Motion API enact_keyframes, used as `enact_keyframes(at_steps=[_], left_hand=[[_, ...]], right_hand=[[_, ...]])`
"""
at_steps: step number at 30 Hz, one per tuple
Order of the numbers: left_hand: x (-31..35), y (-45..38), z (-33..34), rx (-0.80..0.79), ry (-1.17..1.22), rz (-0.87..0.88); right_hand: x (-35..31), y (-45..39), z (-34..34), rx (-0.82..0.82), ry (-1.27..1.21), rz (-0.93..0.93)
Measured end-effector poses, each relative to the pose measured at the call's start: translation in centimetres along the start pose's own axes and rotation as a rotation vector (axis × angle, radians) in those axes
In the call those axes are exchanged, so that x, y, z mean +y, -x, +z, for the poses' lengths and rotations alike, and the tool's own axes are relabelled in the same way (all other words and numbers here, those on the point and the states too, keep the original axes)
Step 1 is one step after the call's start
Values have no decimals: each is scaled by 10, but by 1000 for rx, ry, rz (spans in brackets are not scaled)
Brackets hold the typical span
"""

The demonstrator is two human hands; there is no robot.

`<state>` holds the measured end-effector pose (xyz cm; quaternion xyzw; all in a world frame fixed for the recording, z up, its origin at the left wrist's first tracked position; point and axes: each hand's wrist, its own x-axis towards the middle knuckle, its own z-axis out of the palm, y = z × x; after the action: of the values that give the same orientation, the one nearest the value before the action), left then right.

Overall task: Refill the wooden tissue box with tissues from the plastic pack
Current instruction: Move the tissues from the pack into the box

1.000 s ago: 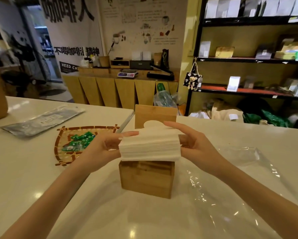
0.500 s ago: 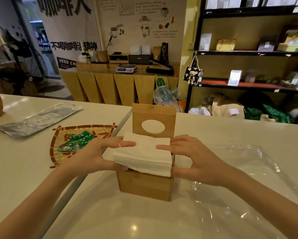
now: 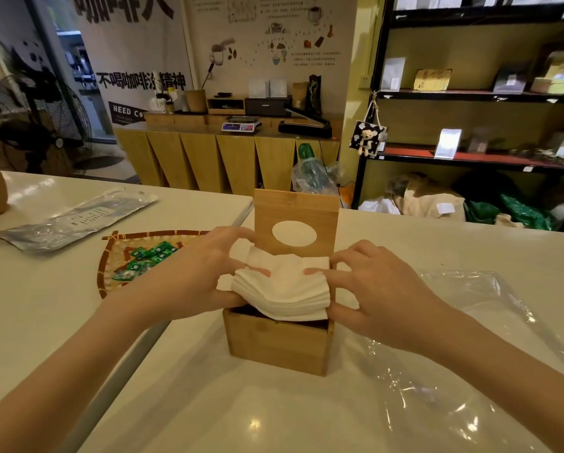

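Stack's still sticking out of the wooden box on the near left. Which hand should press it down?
Left. The tissue stack bulges over the wooden box beside the left hand; the right hand steadies the seated end.

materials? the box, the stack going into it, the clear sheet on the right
Box: looks like bamboo or light wood, fine straight grain, smooth matte finish. Stack: soft white tissue paper, thin layered edges sagging. Clear sheet: thin plastic film, glossy, creased, with glare streaks.

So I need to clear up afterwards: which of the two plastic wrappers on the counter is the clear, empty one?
The clear plastic pack lying flat by the right hand, right of the wooden tissue box. The other, the silvery printed packet, lies far left.
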<state>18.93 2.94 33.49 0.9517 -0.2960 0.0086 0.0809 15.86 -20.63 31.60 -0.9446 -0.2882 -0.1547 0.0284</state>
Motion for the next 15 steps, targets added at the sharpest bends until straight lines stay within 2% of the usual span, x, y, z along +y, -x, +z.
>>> enact_keyframes(at_steps=[3,8,11,15], left_hand=[[4,-3,2,6,-114,64],[7,-8,4,-36,-233,60],[7,-9,5,-49,-265,62],[9,-12,4,-60,-293,63]], right_hand=[[1,2,3,123,17,-74],[-3,-2,4,138,5,-248],[3,-4,5,78,-83,-262],[1,-7,-5,-84,-173,-143]])
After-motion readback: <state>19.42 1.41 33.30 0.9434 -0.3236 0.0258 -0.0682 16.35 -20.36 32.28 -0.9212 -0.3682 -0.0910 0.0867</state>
